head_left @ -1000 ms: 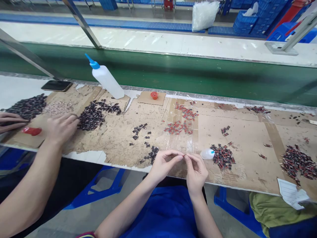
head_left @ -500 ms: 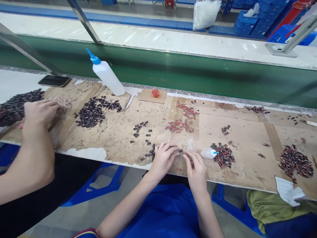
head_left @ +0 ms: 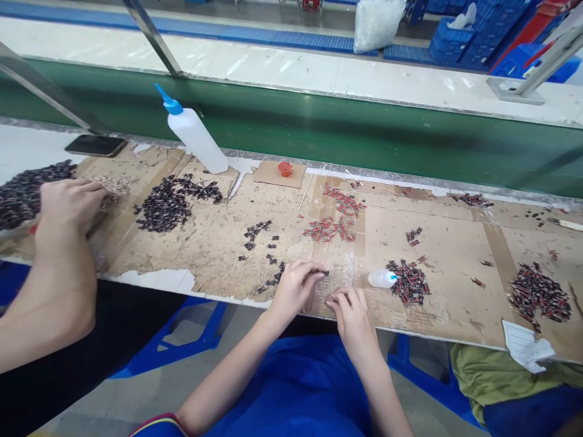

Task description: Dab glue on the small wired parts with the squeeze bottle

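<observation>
My left hand (head_left: pixel 296 285) is closed in a pinch on a small black part (head_left: pixel 325 273), which sticks out past the fingertips just above the cardboard. To its right and lower, my right hand (head_left: pixel 354 311) is closed too, thumb and finger together down at the cardboard; what lies between them is too small to make out. Loose black parts (head_left: pixel 275 278) lie left of my left hand. Beyond both hands are small red pieces (head_left: pixel 324 229) in loose heaps. A small white bottle with a blue tip (head_left: pixel 381 278) lies right of my right hand, against a pile of red-and-black parts (head_left: pixel 410 284).
A co-worker's hand (head_left: pixel 73 203) is at a dark pile on the far left. A tall white bottle (head_left: pixel 198 139) leans near a phone (head_left: pixel 95 145). A red cup (head_left: pixel 285 169) and a thin stick (head_left: pixel 305 193) lie farther back. Another pile (head_left: pixel 540 292) sits right, by a paper slip (head_left: pixel 527 346).
My right hand has moved left and down toward the near edge, its fingers now pinched on the cardboard. My left hand has shifted slightly left, still with the black part.
</observation>
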Motion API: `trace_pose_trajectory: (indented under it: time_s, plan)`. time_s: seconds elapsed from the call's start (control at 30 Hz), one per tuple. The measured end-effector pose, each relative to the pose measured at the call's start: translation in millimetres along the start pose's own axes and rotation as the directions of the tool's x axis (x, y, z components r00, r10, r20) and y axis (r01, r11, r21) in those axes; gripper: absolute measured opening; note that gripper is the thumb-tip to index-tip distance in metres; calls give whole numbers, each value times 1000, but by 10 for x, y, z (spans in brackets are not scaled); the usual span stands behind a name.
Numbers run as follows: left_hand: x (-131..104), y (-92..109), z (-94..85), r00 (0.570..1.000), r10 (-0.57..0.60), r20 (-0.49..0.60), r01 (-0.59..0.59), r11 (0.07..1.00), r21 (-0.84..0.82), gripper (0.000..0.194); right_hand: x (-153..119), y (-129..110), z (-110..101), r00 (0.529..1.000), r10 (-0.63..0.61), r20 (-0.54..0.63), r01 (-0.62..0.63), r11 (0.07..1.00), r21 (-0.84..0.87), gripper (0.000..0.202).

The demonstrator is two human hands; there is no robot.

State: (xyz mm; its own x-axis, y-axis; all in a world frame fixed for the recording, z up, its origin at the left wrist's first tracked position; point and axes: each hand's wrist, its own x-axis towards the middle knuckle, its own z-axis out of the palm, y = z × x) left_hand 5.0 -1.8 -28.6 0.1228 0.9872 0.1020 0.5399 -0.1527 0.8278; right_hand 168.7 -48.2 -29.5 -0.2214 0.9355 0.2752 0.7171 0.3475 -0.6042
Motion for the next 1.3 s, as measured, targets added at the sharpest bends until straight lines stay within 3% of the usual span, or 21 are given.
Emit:
trace_pose_trajectory:
  time_s: [0.1,0.2,0.33,0.6,0.97,1.13,1.3]
  plan:
    - [-52,7,-71,999,16,-33,-18,998,-68,15,41,-3,3,997,6,-72,-1,998,67,27]
    - [-92,70,-109,997,62,-38,-64,995,-74,17,112,-29,-43,986,102,-129,-69,970,234,22]
    - [-109,142,-106,992,116,-57,-118,992,-37,21,213,-101,-98,975,196,-101,-146,917,371,24]
    - [-129,164,-93,977,195,-83,-192,981,40,21,239,-116,-19,931,338,-134,-240,847,475,20]
    - [-127,189,-58,960,248,-131,-248,969,14,15,315,-141,-14,955,194,-224,-102,925,366,16]
    - [-112,244,-66,980,157,-122,-172,976,-133,16,312,-156,-10,953,101,-287,-24,965,260,16]
    - [-95,251,-94,1000,-9,-23,2,954,-301,13,317,-163,-39,958,110,-264,-40,966,254,16]
